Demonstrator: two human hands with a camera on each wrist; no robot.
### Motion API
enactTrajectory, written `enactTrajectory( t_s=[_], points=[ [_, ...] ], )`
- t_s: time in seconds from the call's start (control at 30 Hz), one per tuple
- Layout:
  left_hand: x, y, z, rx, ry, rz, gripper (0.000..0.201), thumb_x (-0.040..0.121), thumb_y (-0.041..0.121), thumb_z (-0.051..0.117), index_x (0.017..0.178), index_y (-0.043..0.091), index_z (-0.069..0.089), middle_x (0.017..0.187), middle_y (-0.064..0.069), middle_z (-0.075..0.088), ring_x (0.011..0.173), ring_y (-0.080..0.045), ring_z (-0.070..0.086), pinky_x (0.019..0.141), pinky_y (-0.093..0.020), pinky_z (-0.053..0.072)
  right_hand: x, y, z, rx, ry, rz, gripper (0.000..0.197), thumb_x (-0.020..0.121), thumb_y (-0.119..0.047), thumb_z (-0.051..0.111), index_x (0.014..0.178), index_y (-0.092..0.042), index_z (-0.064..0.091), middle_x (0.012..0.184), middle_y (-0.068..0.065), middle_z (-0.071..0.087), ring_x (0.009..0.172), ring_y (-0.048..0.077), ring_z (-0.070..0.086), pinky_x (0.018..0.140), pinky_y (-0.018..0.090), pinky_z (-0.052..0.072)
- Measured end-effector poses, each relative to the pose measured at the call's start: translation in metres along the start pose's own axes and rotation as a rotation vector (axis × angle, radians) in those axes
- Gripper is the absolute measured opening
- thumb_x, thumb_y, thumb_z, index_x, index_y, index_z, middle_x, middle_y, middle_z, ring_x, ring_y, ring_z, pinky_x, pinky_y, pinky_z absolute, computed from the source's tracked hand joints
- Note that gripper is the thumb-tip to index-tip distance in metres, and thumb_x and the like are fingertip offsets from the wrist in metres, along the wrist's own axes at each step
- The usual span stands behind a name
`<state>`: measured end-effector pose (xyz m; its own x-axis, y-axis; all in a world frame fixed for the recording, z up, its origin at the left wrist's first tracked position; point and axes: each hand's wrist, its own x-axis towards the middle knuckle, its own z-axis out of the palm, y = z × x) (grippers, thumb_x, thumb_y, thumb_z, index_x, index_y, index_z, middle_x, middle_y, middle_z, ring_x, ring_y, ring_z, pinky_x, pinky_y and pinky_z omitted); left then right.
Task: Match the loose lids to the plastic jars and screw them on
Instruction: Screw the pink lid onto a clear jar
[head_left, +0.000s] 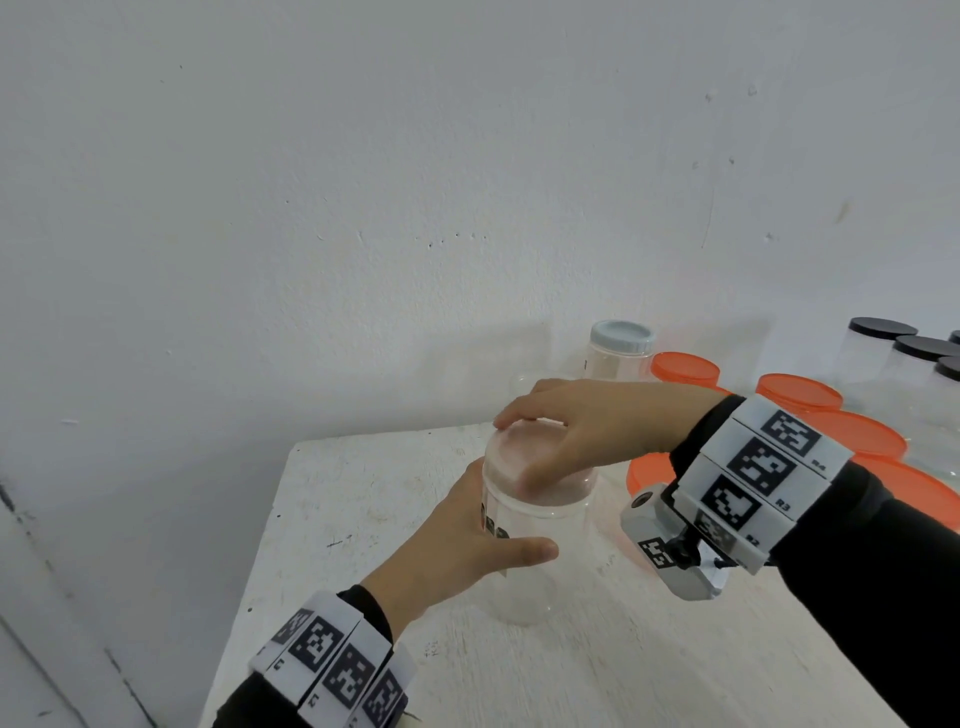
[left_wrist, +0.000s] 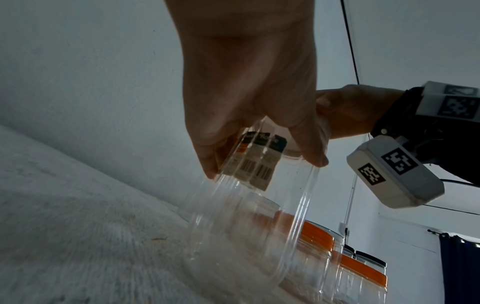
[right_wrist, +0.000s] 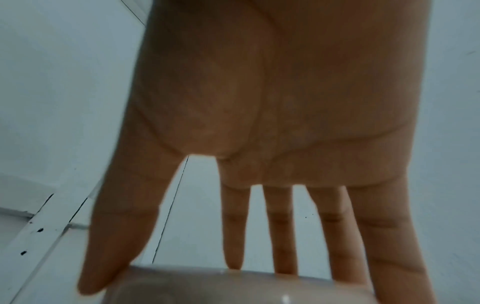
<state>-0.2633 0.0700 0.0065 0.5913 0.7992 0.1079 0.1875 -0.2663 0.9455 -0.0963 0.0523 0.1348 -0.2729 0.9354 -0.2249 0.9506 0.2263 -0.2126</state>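
Observation:
A clear plastic jar (head_left: 540, 540) with a barcode label (left_wrist: 257, 162) stands upright on the white table (head_left: 363, 499), left of its middle. My left hand (head_left: 457, 545) grips the jar's body from the left, thumb across its near side. A pale translucent lid (head_left: 511, 457) sits on the jar's mouth. My right hand (head_left: 571, 426) comes from the right and covers the lid from above, thumb on the near rim and fingers over the far rim. In the right wrist view the spread fingers (right_wrist: 283, 236) reach down around the lid (right_wrist: 233, 288).
Behind stand a jar with a pale blue lid (head_left: 621, 348) and an open clear jar (head_left: 535, 379). Several orange-lidded jars (head_left: 800, 392) and black-lidded jars (head_left: 883, 332) crowd the right. The table's left edge (head_left: 260, 561) is near my left wrist; a wall rises behind.

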Motion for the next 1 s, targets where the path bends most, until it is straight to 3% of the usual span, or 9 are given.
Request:
enactTrajectory(
  t_s=[0.13,0.3,0.43,0.53,0.73,0.83,1.0],
  points=[
    [-0.001,0.001,0.001,-0.007,0.002,0.001,0.074,0.07,0.04,0.084,0.122,0.057,0.034,0.127,0.027,0.052,0.104,0.02,0.05,0.074,-0.002,0.045,0.001,-0.004,0.004,-0.079,0.036,0.04,0.072,0.076,-0.07,0.059,0.138,-0.043,0.037,0.13,-0.013,0.039,0.121,0.016,0.043,0.099,0.039,0.042],
    [-0.001,0.001,0.001,0.0,0.008,0.002,0.079,0.071,0.039,0.084,0.13,0.051,0.033,0.13,0.023,0.051,0.107,0.015,0.052,0.075,-0.007,0.048,-0.001,-0.005,0.006,-0.07,-0.033,-0.016,0.082,0.076,-0.053,0.071,0.144,-0.048,0.025,0.138,-0.014,0.034,0.128,0.015,0.035,0.104,0.039,0.037],
    [-0.002,0.0,0.001,-0.008,0.016,-0.001,0.083,0.07,0.04,0.085,0.136,0.046,0.034,0.129,0.023,0.053,0.105,0.015,0.054,0.075,-0.008,0.049,0.0,0.001,0.012,-0.049,0.006,-0.034,0.08,0.078,-0.058,0.068,0.144,-0.051,0.023,0.136,-0.017,0.034,0.126,0.013,0.031,0.105,0.04,0.036],
    [-0.003,0.0,0.001,0.003,0.034,-0.002,0.085,0.066,0.046,0.085,0.134,0.05,0.034,0.126,0.029,0.053,0.107,0.017,0.052,0.078,-0.01,0.048,-0.001,0.005,0.022,-0.047,0.064,-0.059,0.078,0.08,-0.063,0.061,0.146,-0.05,0.021,0.135,-0.017,0.034,0.118,0.011,0.027,0.1,0.037,0.036],
    [-0.003,0.004,0.001,-0.03,-0.003,-0.004,0.08,0.066,0.045,0.085,0.127,0.056,0.035,0.116,0.041,0.053,0.105,0.022,0.049,0.071,-0.002,0.045,0.0,0.011,0.039,-0.053,0.213,-0.116,0.075,0.081,-0.066,0.056,0.145,-0.046,0.025,0.131,-0.013,0.037,0.11,0.012,0.027,0.089,0.03,0.033],
    [-0.003,0.007,-0.001,-0.009,-0.043,-0.014,0.078,0.065,0.048,0.083,0.123,0.058,0.032,0.113,0.047,0.049,0.105,0.024,0.047,0.072,0.001,0.043,-0.001,0.017,0.043,0.004,0.222,-0.118,0.077,0.078,-0.069,0.057,0.145,-0.046,0.026,0.136,-0.016,0.035,0.114,0.01,0.027,0.094,0.03,0.032],
    [0.002,0.012,-0.011,0.028,-0.08,-0.066,0.085,0.064,0.047,0.087,0.127,0.06,0.031,0.121,0.039,0.051,0.11,0.016,0.05,0.079,-0.007,0.047,0.001,0.044,0.017,0.138,0.185,-0.084,0.081,0.076,-0.078,0.045,0.147,-0.044,0.025,0.149,-0.014,0.031,0.135,0.012,0.027,0.11,0.042,0.03]
  ],
)
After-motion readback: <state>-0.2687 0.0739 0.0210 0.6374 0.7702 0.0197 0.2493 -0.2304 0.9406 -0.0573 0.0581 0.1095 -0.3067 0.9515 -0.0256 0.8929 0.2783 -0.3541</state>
